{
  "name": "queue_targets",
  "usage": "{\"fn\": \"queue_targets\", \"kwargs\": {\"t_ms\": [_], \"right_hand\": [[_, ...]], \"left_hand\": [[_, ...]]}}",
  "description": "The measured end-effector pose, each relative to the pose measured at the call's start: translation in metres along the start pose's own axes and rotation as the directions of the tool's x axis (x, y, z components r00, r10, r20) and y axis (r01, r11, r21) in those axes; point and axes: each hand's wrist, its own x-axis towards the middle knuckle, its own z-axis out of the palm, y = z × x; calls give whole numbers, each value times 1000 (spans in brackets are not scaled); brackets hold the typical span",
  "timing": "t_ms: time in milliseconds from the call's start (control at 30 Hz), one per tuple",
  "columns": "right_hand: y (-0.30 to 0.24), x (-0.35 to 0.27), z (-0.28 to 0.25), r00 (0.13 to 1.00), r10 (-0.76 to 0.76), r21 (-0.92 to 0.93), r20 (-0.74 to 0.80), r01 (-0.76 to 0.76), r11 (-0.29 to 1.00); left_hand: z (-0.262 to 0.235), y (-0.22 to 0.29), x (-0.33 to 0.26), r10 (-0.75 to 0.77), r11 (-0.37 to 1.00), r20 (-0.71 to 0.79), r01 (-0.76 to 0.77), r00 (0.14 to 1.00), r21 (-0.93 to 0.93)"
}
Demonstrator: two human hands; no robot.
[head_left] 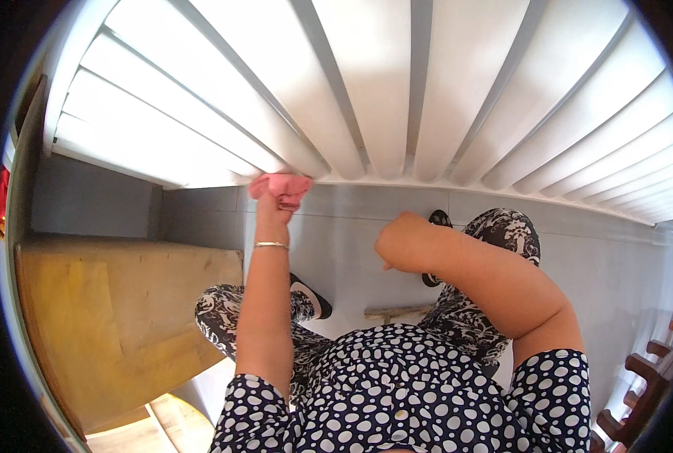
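Note:
A crumpled pink cloth (282, 186) is gripped in my left hand (275, 214), with a thin bangle on that wrist. The cloth presses against the bottom edge of a tall white slatted panel (370, 83), left of the middle. Most of my left fingers are hidden by the cloth. My right hand (401, 241) is curled closed beside my right knee, apart from the panel. No object shows in it, and its fingers are mostly turned out of sight.
Grey tiled floor (336, 249) lies between me and the panel. A yellow-brown wooden board or box (133, 317) stands at the left. Between my feet is a low wooden piece (397, 311), perhaps a stool. Dark brown carved wood (646, 377) stands at the lower right.

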Motion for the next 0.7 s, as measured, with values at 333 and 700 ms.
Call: {"fn": "queue_targets", "kwargs": {"t_ms": [333,700], "right_hand": [[23,1,1,973,153,37,-172,-148,988],[58,18,19,807,253,65,-534,-259,964]], "left_hand": [[53,-84,-56,-295,939,252,232,922,252],[36,-80,-88,-269,899,439,60,857,435]]}}
